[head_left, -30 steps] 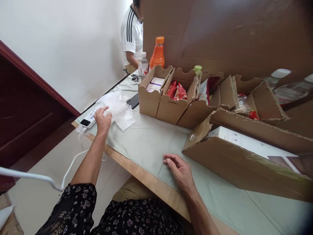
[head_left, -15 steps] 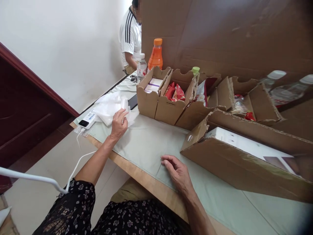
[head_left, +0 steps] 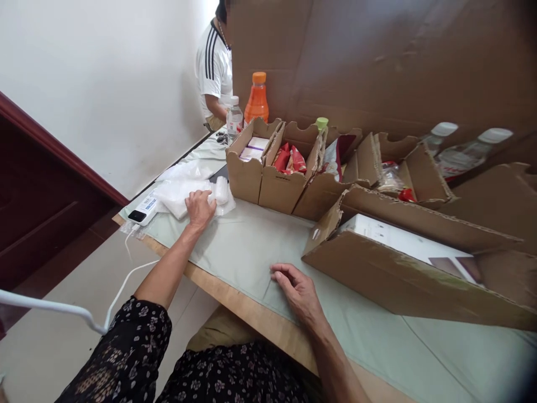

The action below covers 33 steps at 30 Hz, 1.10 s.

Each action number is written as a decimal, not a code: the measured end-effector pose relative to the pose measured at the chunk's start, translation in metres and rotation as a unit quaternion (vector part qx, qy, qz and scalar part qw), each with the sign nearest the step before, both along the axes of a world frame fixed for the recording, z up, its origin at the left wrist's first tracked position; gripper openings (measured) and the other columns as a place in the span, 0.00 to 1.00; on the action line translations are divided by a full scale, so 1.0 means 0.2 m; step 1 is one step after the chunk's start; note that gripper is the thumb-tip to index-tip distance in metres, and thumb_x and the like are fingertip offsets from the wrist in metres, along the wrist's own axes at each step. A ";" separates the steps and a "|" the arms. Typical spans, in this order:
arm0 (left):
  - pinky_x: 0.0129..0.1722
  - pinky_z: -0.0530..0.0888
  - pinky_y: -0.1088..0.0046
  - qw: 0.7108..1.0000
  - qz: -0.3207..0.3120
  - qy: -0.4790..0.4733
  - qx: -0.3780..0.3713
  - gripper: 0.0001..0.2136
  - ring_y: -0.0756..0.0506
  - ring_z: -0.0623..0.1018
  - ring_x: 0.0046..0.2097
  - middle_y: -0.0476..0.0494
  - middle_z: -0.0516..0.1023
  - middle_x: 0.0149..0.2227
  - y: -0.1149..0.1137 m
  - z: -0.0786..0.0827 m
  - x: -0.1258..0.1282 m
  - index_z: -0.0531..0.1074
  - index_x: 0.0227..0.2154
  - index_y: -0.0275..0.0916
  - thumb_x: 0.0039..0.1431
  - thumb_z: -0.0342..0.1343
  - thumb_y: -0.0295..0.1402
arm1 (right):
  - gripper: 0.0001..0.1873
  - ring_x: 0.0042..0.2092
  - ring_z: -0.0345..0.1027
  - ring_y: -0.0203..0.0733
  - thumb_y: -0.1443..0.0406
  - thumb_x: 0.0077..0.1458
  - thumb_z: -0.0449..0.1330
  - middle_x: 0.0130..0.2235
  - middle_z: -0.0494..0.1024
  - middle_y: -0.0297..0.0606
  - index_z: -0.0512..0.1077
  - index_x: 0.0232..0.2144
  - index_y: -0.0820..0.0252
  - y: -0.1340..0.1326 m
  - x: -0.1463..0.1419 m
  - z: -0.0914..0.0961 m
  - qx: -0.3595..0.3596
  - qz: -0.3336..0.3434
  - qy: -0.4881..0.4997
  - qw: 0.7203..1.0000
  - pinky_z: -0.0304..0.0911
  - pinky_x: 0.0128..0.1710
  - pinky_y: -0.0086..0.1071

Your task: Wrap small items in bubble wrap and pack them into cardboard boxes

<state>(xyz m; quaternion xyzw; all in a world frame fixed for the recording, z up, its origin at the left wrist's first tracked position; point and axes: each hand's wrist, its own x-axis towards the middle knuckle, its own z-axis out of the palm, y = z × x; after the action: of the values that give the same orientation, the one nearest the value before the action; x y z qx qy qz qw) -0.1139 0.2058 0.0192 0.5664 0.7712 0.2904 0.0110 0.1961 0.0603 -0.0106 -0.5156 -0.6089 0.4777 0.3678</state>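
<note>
My left hand (head_left: 200, 210) reaches to the far left of the table and lies on a loose heap of clear plastic bags (head_left: 174, 193). Its fingers are bent but apart, and their tips are partly lost against the plastic. Just right of its thumb sits a small roll of clear plastic bags (head_left: 222, 190). My right hand (head_left: 297, 291) rests on the pale green cloth (head_left: 247, 240) near the front edge, loosely curled, thumb and index finger apart, with nothing in it.
Cardboard bins (head_left: 243, 179) with boxes and red snack packets line the back. A long cardboard tray (head_left: 377, 274) holds a white box (head_left: 403, 240). Left are a white device (head_left: 142, 210) and cable (head_left: 138, 266). Beyond the orange bottle (head_left: 257, 101) is a person (head_left: 212, 67).
The roll of bags now shows to the right of my left thumb; before, it was by my fingertips. My right hand stays on the cloth. The whole view has shifted slightly.
</note>
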 end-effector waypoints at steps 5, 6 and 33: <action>0.60 0.63 0.48 0.999 -0.034 -0.016 0.036 0.18 0.28 0.69 0.60 0.29 0.77 0.54 0.04 0.04 0.04 0.79 0.48 0.39 0.52 0.62 0.27 | 0.17 0.37 0.78 0.46 0.53 0.60 0.57 0.35 0.83 0.40 0.79 0.40 0.56 0.00 0.00 0.01 0.012 0.005 -0.017 1.000 0.70 0.38 0.36; 0.60 0.64 0.49 0.998 -0.034 -0.026 0.047 0.16 0.29 0.70 0.59 0.30 0.77 0.52 0.06 0.05 0.04 0.80 0.45 0.39 0.53 0.61 0.26 | 0.17 0.37 0.77 0.46 0.54 0.60 0.57 0.35 0.83 0.40 0.79 0.40 0.57 -0.01 0.00 0.02 0.013 0.005 -0.017 1.000 0.69 0.38 0.36; 0.53 0.74 0.61 0.795 -0.307 -0.509 -0.119 0.02 0.42 0.81 0.48 0.42 0.85 0.42 -0.78 0.19 0.64 0.75 0.31 0.40 0.54 0.60 0.29 | 0.19 0.29 0.74 0.42 0.49 0.43 0.77 0.27 0.81 0.35 0.82 0.30 0.55 -0.61 0.23 0.23 -0.129 -0.062 0.446 0.884 0.71 0.34 0.35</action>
<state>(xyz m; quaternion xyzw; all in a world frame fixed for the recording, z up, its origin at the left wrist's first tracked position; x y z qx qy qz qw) 0.0142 0.0496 0.0576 0.5380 0.4685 0.4244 0.5577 0.2421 -0.0607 0.0356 -0.3280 -0.2806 0.7075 0.5596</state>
